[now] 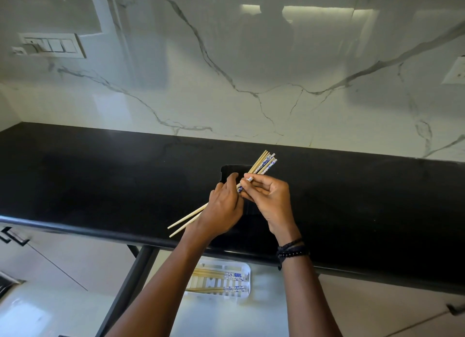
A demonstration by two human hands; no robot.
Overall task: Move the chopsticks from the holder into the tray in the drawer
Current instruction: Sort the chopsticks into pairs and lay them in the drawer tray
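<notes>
Over the black counter my left hand (pixel 222 208) grips a bundle of wooden chopsticks (pixel 264 164) with blue-and-white patterned ends; their plain tips stick out past the wrist toward the lower left. My right hand (pixel 269 199) pinches the patterned end of one chopstick (pixel 249 179) from that bundle. A black holder (pixel 230 171) lies on the counter behind the hands, mostly hidden by them. Below the counter edge, the open drawer holds a white tray (pixel 245 270) with several chopsticks lying in its slots, partly covered by my forearms.
The black counter (pixel 100 180) runs left to right under a white marbled wall. A switch plate (pixel 50 45) sits on the wall at upper left. Cabinet handles (pixel 15 236) show at the left below the counter. The drawer's dark frame (pixel 136 273) slants beside the tray.
</notes>
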